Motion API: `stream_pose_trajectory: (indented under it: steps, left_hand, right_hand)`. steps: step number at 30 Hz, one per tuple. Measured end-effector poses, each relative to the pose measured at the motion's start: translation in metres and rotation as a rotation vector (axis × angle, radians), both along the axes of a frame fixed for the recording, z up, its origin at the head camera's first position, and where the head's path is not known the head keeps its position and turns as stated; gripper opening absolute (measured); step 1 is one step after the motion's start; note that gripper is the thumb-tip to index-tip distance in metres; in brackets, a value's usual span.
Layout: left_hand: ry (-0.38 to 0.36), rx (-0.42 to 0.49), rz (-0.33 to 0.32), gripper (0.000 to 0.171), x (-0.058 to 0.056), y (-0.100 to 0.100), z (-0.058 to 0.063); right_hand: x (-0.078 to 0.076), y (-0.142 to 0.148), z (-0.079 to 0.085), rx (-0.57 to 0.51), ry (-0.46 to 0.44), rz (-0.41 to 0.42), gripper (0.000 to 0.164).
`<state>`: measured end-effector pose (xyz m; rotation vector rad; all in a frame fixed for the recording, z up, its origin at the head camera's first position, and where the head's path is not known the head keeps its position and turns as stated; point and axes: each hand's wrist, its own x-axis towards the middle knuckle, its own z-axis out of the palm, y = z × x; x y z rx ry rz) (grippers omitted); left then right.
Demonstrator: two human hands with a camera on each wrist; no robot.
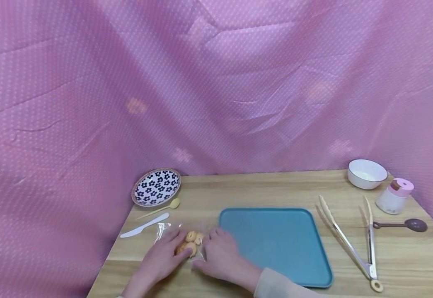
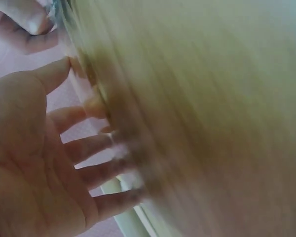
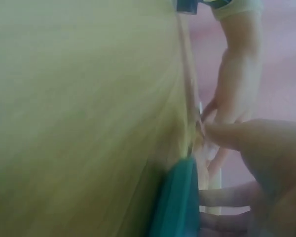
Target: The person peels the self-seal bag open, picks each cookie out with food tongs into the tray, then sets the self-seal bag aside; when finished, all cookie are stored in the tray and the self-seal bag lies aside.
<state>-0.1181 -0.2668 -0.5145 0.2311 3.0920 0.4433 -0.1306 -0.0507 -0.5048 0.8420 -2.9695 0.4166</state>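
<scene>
A clear plastic bag of small round cookies lies flat on the wooden table, left of the blue tray. My left hand rests along the bag's left side, fingers spread and fairly straight, fingertips touching it. In the left wrist view that left hand shows its palm, with brownish cookies by the fingertips. My right hand lies palm down between bag and tray, its thumb toward the bag. From the right wrist view, the right hand has extended fingers beside the tray's edge.
Behind the left hand are a white knife, a yellow spoon and a flower-patterned dish. Right of the tray lie open tongs and a brown spoon. A white bowl and pink-lidded jar stand behind.
</scene>
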Motion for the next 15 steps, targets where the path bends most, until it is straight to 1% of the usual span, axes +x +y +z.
stream_pose_trajectory:
  steps: [3, 4, 6, 10, 12, 15]
  left_hand:
    - [-0.025, 0.015, 0.002, 0.067, 0.001, 0.004, 0.005]
    - [-0.037, 0.017, 0.007, 0.067, 0.002, 0.006, 0.007]
    - [-0.064, 0.013, 0.023, 0.067, 0.006, 0.01, 0.011]
    - [-0.118, -0.021, 0.073, 0.068, 0.017, 0.019, 0.017]
    - [-0.128, -0.043, 0.092, 0.068, 0.021, 0.022, 0.018]
    - [-0.122, -0.065, 0.109, 0.068, 0.025, 0.024, 0.019]
  right_hand:
    - [0.002, -0.006, 0.004, 0.023, -0.042, -0.012, 0.059]
    - [0.003, -0.008, 0.006, 0.038, -0.055, -0.015, 0.059]
    - [0.003, -0.011, 0.008, 0.071, -0.068, -0.014, 0.054]
    - [0.002, -0.013, 0.01, 0.13, -0.053, 0.018, 0.037]
    - [0.003, -0.014, 0.01, 0.14, -0.046, 0.026, 0.034]
    - [0.003, -0.015, 0.008, 0.151, -0.047, 0.023, 0.031]
